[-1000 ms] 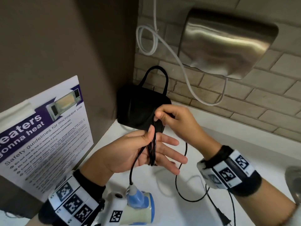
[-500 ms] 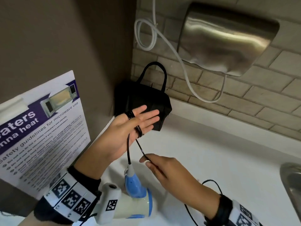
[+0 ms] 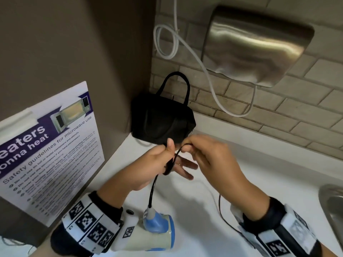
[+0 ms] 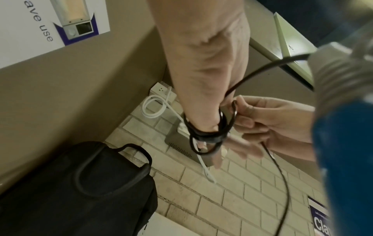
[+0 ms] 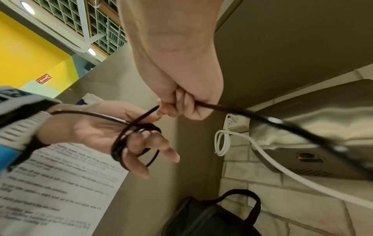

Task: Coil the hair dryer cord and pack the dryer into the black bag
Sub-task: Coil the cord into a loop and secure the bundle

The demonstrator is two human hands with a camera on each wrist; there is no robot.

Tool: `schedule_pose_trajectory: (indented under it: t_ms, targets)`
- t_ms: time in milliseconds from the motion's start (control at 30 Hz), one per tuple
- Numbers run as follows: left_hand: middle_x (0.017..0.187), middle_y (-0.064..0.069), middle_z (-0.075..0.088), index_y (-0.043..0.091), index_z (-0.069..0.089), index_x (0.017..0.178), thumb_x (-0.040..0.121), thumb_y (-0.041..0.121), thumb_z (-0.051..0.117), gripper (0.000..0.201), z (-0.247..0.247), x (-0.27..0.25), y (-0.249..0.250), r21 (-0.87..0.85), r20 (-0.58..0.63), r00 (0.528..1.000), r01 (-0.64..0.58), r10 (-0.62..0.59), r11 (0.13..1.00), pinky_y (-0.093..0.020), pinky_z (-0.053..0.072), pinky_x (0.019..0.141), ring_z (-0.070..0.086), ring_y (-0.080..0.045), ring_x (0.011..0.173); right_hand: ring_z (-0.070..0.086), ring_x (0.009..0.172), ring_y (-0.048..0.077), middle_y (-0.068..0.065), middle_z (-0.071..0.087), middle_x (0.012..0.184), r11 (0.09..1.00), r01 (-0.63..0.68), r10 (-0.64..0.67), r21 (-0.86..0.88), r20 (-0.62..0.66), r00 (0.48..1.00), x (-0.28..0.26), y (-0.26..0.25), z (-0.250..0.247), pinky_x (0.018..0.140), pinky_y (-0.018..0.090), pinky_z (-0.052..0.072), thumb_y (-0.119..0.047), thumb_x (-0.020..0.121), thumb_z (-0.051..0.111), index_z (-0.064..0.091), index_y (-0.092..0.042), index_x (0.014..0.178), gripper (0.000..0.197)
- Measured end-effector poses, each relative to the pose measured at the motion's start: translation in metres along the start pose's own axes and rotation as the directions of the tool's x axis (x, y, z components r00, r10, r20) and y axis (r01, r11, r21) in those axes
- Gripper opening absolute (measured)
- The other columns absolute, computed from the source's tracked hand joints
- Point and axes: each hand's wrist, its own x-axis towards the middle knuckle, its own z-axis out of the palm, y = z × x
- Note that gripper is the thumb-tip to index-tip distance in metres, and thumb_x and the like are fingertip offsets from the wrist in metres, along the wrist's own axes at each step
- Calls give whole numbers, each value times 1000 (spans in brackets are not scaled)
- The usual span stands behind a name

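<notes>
The left hand (image 3: 148, 164) has its fingers (image 5: 161, 151) held straight and spread, with several loops of the thin black cord (image 3: 169, 164) wound round them and its thumb up against the wraps. From the coil the cord runs down to the dryer (image 3: 157, 230), which lies low by the left wrist. To the right, the right hand (image 3: 207, 158) pinches the cord between curled fingers and thumb just beside the coil; the free end trails down towards the tabletop (image 3: 241, 173). The bag (image 3: 161, 123) stands behind in the corner. The cord looks light, limp and springy, so loops may slip off; best taken near the coil, kept taut.
</notes>
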Motion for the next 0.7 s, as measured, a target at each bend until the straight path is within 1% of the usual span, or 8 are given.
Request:
schedule_pose_trajectory:
  t_ms: [100,200,233,333,467,533,567,700]
  targets:
    - [94,-16,75,9,57,120,93,55,10,71,-3,-4,4,-39,93,996,6,-2,999,-23,50,88,69,-20,68,50,68,-6,-22,49,72,999,6,-5,31,-48,999,16,8,0,62,12,40,-16,94,52,63,-17,85,14]
    - [71,-14,71,-1,59,111,95,53,19,70,-4,-8,5,-216,202,979,21,24,976,-49,47,98,56,-13,47,58,69,-3,-14,60,72,977,-94,89,194,34,995,26,15,7,66,9,41,-13,94,56,63,-19,79,17]
    - [59,-10,66,-2,61,104,93,52,24,66,-4,-9,6,-280,219,975,35,28,959,-50,49,94,50,-11,42,59,68,-1,-11,62,72,946,-156,128,285,115,985,28,16,10,66,10,42,-14,95,55,63,-17,79,18]
    - [37,1,49,6,64,82,91,48,34,53,-7,-12,9,-403,281,959,83,37,912,-36,54,74,40,-8,34,56,65,9,-7,62,71,792,-320,156,520,334,929,25,15,16,64,21,43,-26,97,49,63,-9,86,24]
    - [35,8,47,13,61,72,93,52,41,49,-9,-12,5,-409,445,895,172,31,896,-28,52,67,40,-4,31,55,81,25,9,63,87,666,-455,114,591,523,845,17,7,14,73,40,41,-34,98,42,66,-17,100,29]
    - [37,8,48,12,59,74,92,56,42,50,-8,-11,1,-382,489,872,182,31,906,-29,52,68,41,-4,32,53,82,26,19,62,88,659,-501,124,562,575,808,14,3,14,75,42,40,-36,99,41,64,-7,100,37]
    - [38,8,47,12,58,74,93,56,41,50,-8,-10,1,-364,485,874,171,30,915,-29,52,70,42,-4,33,53,78,25,16,62,84,651,-514,140,558,578,804,13,2,13,74,40,40,-37,100,40,64,-6,95,39]
    - [35,10,38,16,51,66,94,49,36,45,-9,-9,3,-345,341,940,113,13,932,-29,50,71,40,-6,32,44,61,6,-15,57,65,605,-561,237,565,545,804,11,0,8,59,19,37,-41,99,38,63,-27,77,36]
